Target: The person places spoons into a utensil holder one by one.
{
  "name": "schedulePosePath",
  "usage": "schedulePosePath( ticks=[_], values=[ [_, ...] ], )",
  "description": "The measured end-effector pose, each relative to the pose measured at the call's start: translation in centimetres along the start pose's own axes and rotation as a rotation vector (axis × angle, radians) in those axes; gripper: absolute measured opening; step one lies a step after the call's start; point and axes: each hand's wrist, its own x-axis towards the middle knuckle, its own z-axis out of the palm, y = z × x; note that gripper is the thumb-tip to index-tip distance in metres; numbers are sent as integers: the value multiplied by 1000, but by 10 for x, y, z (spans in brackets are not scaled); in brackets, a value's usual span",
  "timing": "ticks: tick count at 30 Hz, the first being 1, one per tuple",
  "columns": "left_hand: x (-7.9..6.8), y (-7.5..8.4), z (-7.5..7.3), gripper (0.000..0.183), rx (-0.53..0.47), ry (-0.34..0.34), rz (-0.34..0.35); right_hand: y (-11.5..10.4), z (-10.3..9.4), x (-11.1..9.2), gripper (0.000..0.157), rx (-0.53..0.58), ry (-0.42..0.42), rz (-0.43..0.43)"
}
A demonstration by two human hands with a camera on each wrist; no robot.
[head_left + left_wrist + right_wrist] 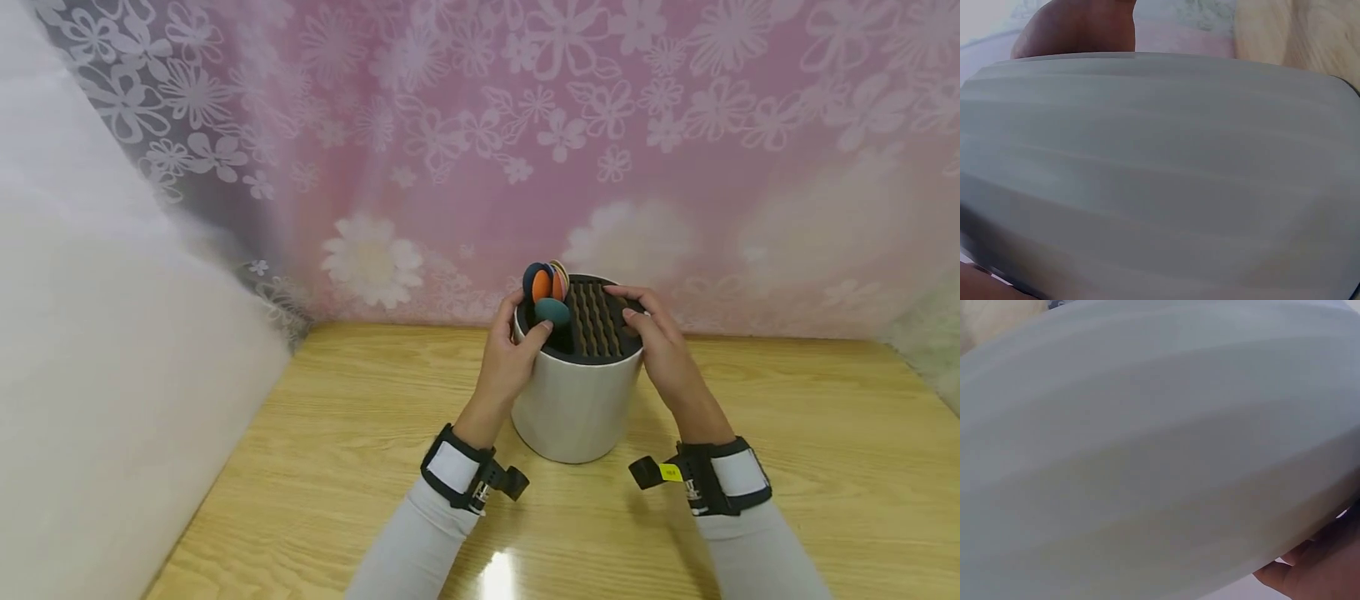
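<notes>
A white, round utensil holder (pixel 577 408) with a black slotted top (pixel 596 321) stands upright on the table. My left hand (pixel 504 362) grips its left rim, thumb at the front beside a teal oval utensil head (pixel 552 312). On the opposite side my right hand (pixel 667 358) holds the right rim, its thumb and a finger over the black top. Orange (pixel 541 286), dark blue and pale utensil heads cluster in the left compartment, their handles hidden inside. The holder's faintly ribbed wall (pixel 1160 144) fills most of both wrist views.
The light wood table (pixel 360 467) reaches back to a pink flowered curtain (pixel 465 167), close behind the holder. A white surface (pixel 112 333) borders the table on the left. Black straps with small cameras sit on both wrists.
</notes>
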Motion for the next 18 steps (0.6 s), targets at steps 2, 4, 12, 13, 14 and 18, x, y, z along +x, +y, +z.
schedulePosePath(
  ticks=[2,4,12,13,14,18],
  values=[
    [5,-1,0,51,-3,3,-4,2,-2,6,42,-3,-3,1],
    [11,-3,0,50,1,12,-9,4,-3,13,43,-14,1,9],
    [27,-7,-3,48,31,20,-33,12,-5,30,43,-11,10,17],
    [28,-8,-2,48,31,20,-34,12,-5,30,43,-13,9,16],
    [28,-8,-2,47,29,21,-33,12,-6,30,43,-13,7,17],
    [29,-10,-2,48,28,27,-25,12,-5,30,43,-22,14,39]
  ],
)
